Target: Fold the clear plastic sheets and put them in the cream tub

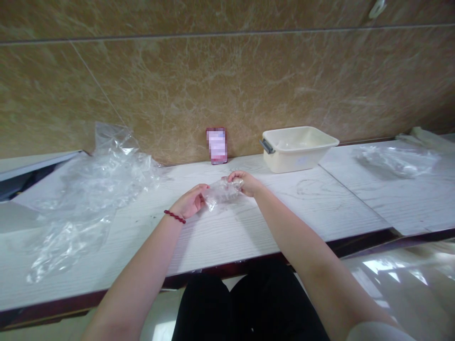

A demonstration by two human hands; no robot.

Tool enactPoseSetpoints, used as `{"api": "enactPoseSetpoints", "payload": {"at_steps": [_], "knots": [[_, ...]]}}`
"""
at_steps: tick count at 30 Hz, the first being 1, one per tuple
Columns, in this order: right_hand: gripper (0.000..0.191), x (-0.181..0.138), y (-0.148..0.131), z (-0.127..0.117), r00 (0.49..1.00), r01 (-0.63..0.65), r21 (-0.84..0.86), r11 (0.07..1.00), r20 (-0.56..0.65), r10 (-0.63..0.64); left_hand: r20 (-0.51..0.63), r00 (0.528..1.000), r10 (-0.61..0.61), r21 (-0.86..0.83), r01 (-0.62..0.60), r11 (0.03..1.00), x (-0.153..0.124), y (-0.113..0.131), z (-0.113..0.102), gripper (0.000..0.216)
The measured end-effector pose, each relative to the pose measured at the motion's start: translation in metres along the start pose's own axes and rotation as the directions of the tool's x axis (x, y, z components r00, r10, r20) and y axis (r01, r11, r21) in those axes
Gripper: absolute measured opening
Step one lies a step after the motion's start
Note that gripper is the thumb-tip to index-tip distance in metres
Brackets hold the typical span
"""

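We pinch the clear bag (pixel 223 192) between left hand (pixel 190 202) and right hand (pixel 245 183), long axis left-right; contents indiscernible.

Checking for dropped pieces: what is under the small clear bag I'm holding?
Only the white tabletop shows beneath the small clear bag, pinched between left hand and right hand. The crumpled plastic blurs the patch directly below, and the hands cover the rest.

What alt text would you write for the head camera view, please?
The person's left hand and right hand hold a small clear plastic bag over a white table. To the left lies crumpled clear film; a cream tub stands by the marble wall.
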State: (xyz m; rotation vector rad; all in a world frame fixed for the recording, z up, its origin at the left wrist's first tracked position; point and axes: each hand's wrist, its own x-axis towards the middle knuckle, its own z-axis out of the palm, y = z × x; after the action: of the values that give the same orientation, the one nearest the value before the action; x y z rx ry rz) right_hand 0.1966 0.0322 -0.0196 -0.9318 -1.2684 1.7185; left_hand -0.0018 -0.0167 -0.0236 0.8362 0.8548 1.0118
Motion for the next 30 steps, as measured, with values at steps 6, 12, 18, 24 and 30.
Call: {"api": "enactPoseSetpoints", "payload": {"at_steps": [6,12,18,24,30], "knots": [[0.005,0.005,0.004,-0.002,0.997,0.072,-0.018,0.997,-0.013,-0.072,-0.026,0.999,0.028,0.111,-0.025,0.994,-0.001,-0.004,0.004,0.019],[0.005,0.006,0.005,-0.004,0.991,0.13,-0.02,0.991,-0.037,-0.13,-0.1,0.994,0.044,0.121,-0.032,0.992,0.0,-0.002,0.006,0.011],[0.03,0.004,0.004,-0.003,0.999,0.012,0.083,0.996,-0.053,-0.007,-0.274,0.953,0.131,0.053,-0.121,0.991,0.008,-0.004,-0.003,0.012],[0.032,0.005,0.009,-0.004,1.0,0.03,0.061,0.998,-0.004,-0.03,-0.303,0.932,0.2,0.142,-0.163,0.976,0.011,-0.006,-0.008,0.016],[0.018,0.006,0.011,-0.002,0.996,-0.03,-0.151,0.988,0.084,0.043,-0.251,0.945,0.211,0.175,-0.17,0.97,0.009,-0.004,-0.004,0.03]]}}
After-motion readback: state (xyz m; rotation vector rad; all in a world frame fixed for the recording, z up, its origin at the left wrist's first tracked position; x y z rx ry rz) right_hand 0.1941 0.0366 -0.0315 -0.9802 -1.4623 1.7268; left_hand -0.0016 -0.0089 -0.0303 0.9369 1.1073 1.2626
